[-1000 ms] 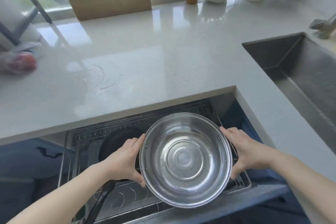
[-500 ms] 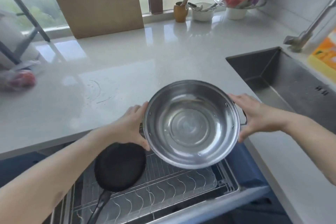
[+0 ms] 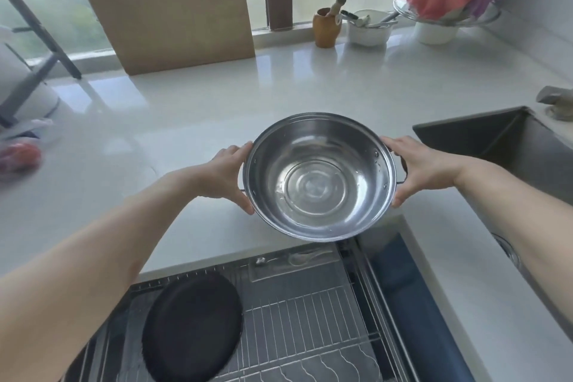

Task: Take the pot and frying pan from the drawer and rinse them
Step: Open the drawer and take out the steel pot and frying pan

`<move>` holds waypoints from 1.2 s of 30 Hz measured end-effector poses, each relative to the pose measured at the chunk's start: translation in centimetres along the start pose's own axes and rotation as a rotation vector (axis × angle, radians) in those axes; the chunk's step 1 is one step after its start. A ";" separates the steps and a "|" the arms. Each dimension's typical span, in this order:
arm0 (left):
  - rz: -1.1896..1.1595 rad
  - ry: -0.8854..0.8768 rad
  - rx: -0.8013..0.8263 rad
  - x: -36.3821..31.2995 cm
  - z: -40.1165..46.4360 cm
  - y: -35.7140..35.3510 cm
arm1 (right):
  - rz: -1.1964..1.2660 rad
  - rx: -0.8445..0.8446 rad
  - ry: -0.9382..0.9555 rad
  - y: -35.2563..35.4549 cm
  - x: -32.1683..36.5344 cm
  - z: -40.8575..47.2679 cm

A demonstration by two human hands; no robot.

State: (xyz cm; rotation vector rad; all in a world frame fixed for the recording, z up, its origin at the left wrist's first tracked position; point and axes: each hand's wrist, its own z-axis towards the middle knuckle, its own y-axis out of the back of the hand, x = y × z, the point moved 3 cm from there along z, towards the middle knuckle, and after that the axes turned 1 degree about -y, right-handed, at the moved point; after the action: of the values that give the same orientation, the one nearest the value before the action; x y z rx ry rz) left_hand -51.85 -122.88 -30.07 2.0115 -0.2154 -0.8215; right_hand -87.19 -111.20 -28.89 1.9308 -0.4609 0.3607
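A pale glossy tabletop (image 3: 192, 121) runs under a window, with a sink (image 3: 496, 139) set in at the right. Both hands grip a stainless steel pot (image 3: 319, 177) by its opposite sides, holding it over the tabletop's near edge: the left hand (image 3: 228, 174) curls round the left rim, the right hand (image 3: 418, 169) round the right handle. Below, the open drawer (image 3: 310, 313) holds a black frying pan (image 3: 192, 324) lying on the left of its wire rack. A wooden board (image 3: 167, 6) leans against the window at the far side.

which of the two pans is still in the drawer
The black round frying pan, lying on the drawer's wire rack; the shiny steel pot is held above the counter.
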 end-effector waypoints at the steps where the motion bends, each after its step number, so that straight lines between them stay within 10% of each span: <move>1: -0.008 0.005 0.009 0.1 0.7 0.2 | -0.005 0.005 -0.006 0.2 -0.3 0.8; 12: -0.012 0.036 -0.016 0.9 5.2 2.2 | 0.015 0.001 0.047 2.5 -1.7 4.2; 20: -0.108 -0.124 -0.609 1.4 -4.2 -0.1 | 0.129 -0.582 0.214 -0.5 2.9 -2.9; 26: -0.160 0.040 -0.465 5.9 -18.2 -10.3 | 0.161 -0.262 0.396 -13.1 9.8 -9.0; 36: -0.218 0.638 -0.246 19.0 -25.7 -27.6 | 0.010 0.224 0.131 -35.3 13.0 -1.8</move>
State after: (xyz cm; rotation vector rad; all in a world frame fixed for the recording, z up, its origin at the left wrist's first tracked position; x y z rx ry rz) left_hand -25.84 -98.12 -52.26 1.9734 0.4533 -0.2799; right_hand -59.08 -98.90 -50.77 2.1060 -0.3563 0.5620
